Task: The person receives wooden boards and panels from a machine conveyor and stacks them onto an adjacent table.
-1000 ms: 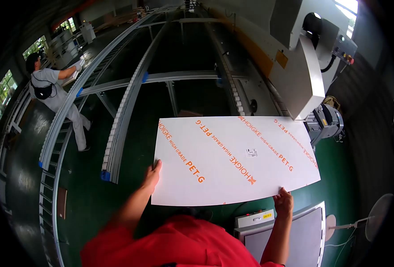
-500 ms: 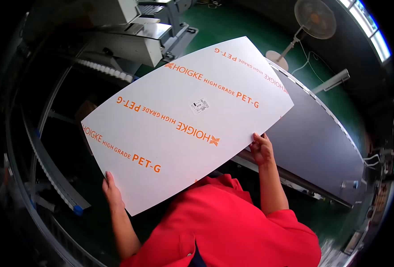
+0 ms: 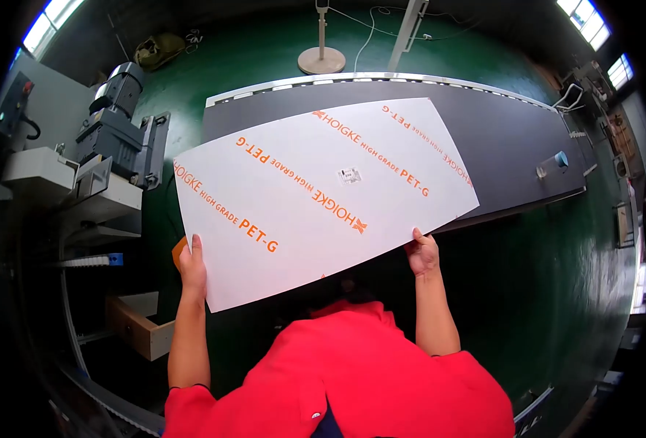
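A large white plastic sheet (image 3: 294,219) with orange "HOIGKE HIGH GRADE PET-G" lettering is held out in front of me, slightly tilted. A small printed label (image 3: 350,175) sits near its middle. My left hand (image 3: 194,266) grips the left edge, thumb on top and fingers hidden beneath. My right hand (image 3: 422,254) grips the near edge toward the right, its thumb on the upper face and the fingers mostly underneath. The sheet's far part overlaps the dark grey table (image 3: 516,142) in view; whether it touches the tabletop I cannot tell.
A clear cup-like container with a blue rim (image 3: 554,165) lies on the table's right end. Machinery with a grey motor (image 3: 111,124) stands at left. A fan stand (image 3: 321,58) is behind the table. A wooden box (image 3: 144,325) lies low at left.
My view has turned right, and the sheet has come round in front of the grey table. Both hands keep their hold on it. More of the table and floor shows.
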`<state>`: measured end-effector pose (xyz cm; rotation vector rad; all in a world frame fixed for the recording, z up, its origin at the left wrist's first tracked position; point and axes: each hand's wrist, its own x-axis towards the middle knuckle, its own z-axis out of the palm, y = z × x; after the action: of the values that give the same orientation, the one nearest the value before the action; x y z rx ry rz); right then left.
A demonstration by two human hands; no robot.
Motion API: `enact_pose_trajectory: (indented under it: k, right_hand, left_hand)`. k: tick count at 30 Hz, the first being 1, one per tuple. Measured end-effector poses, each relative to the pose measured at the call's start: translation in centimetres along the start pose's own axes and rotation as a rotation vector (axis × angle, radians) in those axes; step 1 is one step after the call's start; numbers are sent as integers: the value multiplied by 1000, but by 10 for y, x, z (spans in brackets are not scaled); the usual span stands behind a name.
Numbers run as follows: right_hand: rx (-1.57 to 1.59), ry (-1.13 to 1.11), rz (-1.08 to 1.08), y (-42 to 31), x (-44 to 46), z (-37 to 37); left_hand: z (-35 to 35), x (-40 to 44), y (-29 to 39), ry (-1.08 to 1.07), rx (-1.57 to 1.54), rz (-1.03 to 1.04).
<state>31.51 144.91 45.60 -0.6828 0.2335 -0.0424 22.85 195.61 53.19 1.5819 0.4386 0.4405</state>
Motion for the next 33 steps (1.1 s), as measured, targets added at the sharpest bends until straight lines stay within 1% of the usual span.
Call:
enact_pose_trajectory:
  k: [2,3,6,9,10,12,15,18,20,21,22,23,24,25,26,27,28,29,30,31,33]
  right_hand:
    - [46,-2,7,18,-14,-7]
    - [39,54,74,28,-52,-19]
    - [5,50,60,27,-55,-16]
    - [15,81,33,35,-49,-22]
    - [8,114,77,36,-70,-27]
    - [18,104,59,38,-65,-31]
    - [-21,91,67,30,-65,-24]
    - [-136,82,148,25,-75,-12]
    - [-371,177,271,9,-78,3]
    - [-539,187,305,5,-78,1]
    - [-627,234,362,-3,-83,12]
    - [-706,250,398,-8,-86,17]
    - [-795,233,442,-7,-82,26]
    - [-849,223,432,-10,-92,35]
    - [-903,215,422,-11,-103,44]
    - [-939,215,428,-11,-107,45]
    - [-975,210,433,-9,-110,44]
    - [-1021,211,417,-3,-113,48]
    - [-1066,210,399,3,-112,52]
    - [-1072,160,350,19,-80,71]
    - [-1094,78,252,39,-69,73]
  left_hand:
    - [-17,2,2,-20,68,2]
    - [-43,-25,0,-16,135,-76]
    - [-33,-10,13,4,243,-98]
    - [-24,1,17,-27,220,-116]
    - [-35,-16,19,-26,238,-161]
    - [-32,-5,10,-46,209,-140]
    - [-21,4,17,-25,288,-176]
    - [-34,9,5,-18,283,-143]
    - [-31,22,0,-6,361,-130]
    - [-33,26,-4,8,400,-130]
    - [-32,30,-6,49,498,-101]
    - [-30,29,4,66,672,-64]
    - [-37,29,22,71,920,-136]
    - [-40,29,32,101,970,-110]
    - [-52,36,30,206,1101,25]
    - [-57,44,35,222,1096,-8]
    - [-65,47,39,188,1033,-86]
    - [-69,42,44,155,1040,-130]
    - [-74,33,40,131,1043,-118]
    - [-85,36,36,185,1028,-91]
    - [-100,-4,12,172,991,-57]
